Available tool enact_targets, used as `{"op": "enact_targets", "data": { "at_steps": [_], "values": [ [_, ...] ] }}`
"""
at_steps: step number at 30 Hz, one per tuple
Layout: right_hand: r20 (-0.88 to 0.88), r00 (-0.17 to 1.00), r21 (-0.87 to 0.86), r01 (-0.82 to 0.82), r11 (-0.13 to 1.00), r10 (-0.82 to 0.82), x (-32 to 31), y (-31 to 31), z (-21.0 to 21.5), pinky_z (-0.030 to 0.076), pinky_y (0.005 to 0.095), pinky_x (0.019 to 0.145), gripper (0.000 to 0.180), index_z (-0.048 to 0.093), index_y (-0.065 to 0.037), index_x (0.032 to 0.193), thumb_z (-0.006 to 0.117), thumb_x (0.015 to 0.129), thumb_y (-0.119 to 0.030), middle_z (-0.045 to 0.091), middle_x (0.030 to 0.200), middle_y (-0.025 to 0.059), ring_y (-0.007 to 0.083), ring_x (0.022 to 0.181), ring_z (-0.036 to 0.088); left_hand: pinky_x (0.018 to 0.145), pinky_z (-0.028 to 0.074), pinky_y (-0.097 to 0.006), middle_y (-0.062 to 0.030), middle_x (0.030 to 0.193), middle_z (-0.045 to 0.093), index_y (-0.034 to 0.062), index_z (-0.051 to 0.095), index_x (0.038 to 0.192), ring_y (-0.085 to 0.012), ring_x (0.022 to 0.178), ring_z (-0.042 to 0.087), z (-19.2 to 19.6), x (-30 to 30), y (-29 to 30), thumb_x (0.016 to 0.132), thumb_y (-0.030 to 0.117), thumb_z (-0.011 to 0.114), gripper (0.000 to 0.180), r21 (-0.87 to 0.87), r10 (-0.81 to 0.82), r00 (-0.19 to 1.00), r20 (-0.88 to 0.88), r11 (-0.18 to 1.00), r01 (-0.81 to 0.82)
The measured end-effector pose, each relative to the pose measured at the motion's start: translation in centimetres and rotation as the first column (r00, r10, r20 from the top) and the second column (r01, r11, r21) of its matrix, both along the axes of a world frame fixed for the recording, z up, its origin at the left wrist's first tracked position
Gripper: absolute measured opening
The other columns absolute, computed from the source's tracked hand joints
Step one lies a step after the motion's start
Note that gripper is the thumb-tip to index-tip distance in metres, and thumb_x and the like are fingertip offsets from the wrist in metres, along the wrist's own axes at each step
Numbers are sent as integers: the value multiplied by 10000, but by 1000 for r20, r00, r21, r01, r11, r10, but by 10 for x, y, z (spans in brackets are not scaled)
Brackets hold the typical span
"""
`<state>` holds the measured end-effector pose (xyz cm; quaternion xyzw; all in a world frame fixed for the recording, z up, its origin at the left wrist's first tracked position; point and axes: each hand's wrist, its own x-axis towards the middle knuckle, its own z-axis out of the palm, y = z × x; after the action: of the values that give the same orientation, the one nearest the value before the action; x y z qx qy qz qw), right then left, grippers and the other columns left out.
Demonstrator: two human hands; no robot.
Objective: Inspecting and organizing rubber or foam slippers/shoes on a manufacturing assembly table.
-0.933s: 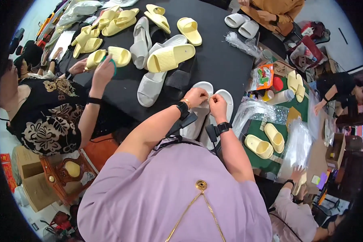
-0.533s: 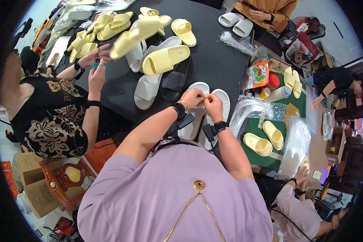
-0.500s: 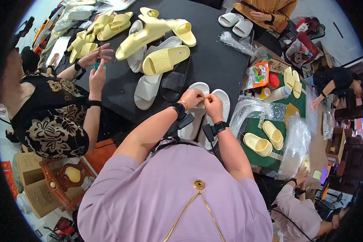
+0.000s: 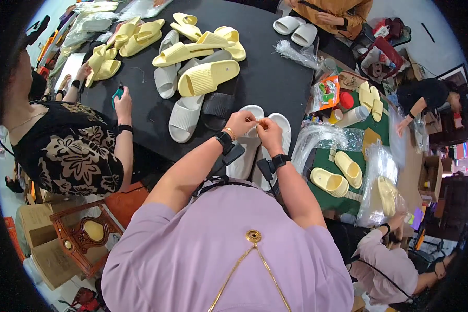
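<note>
A black table [image 4: 275, 78] is spreading out ahead of both hands, taking up most of the view. A person in a black floral top [image 4: 70, 151] is sitting well off to the left of the left hand [image 4: 240, 124], holding a small teal tool [image 4: 118, 94] over the table edge. Beyond the hands, farther up the table, a heap of yellow slippers [image 4: 203, 52] is lying mixed with grey slippers [image 4: 184, 112]. To the right of the right hand [image 4: 269, 130], crumpled clear plastic bags [image 4: 327, 138] are lying beside a green mat [image 4: 327, 161] carrying another yellow pair [image 4: 340, 174].

Directly beneath the hands, a pair of white slippers [image 4: 283, 130] is resting at the near table edge, soles side by side. The two hands are meeting just above this pair, fingertips pressed together and pinching something too small to make out. Each hand's fingers are closed in a pinch, the thumbs touching the forefingers. A black watch is sitting on each wrist, just behind the hands.
</note>
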<state>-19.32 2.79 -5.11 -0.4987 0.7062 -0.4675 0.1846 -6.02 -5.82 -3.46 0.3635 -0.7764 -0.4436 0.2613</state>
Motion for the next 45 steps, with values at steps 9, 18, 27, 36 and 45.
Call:
{"op": "enact_targets", "data": {
  "at_steps": [9,18,27,36,45],
  "values": [
    [-278,960,-83,0,997,-23,5,3,7,486,347,590,41,615,-47,757,620,723,-69,593,741,102,256,640,605,636,497,-355,-124,703,614,21,631,704,-277,679,608,-11,-11,4,659,144,639,131,-163,-8,999,45,986,15],
    [-238,971,-43,11,999,-21,-2,-3,6,462,398,712,88,595,-65,785,620,709,-101,570,857,101,289,799,571,686,486,-372,-126,789,598,37,628,735,-294,740,588,-15,-7,-8,687,141,640,115,-202,15,999,-52,979,-26],
    [-220,974,107,-33,994,56,-15,62,25,463,414,657,112,599,-44,813,558,816,-148,590,787,134,311,736,586,915,369,-441,-103,1186,499,93,570,1073,-306,1133,439,43,52,-89,659,176,696,440,-670,678,732,66,574,-471],
    [-290,943,465,-10,885,163,13,84,17,496,451,627,407,662,-29,814,591,781,-429,637,726,208,368,691,630,794,469,-422,-85,1069,563,88,564,1062,-271,1021,533,39,56,-127,666,471,698,567,-707,654,581,485,684,-180],
    [-266,962,536,95,839,61,14,59,5,511,462,679,363,675,0,786,533,789,-333,643,776,231,382,738,640,846,450,-521,-173,1174,516,78,471,1150,-366,1113,496,41,72,-131,622,563,719,758,-513,725,424,543,686,-516]
  ]
}}
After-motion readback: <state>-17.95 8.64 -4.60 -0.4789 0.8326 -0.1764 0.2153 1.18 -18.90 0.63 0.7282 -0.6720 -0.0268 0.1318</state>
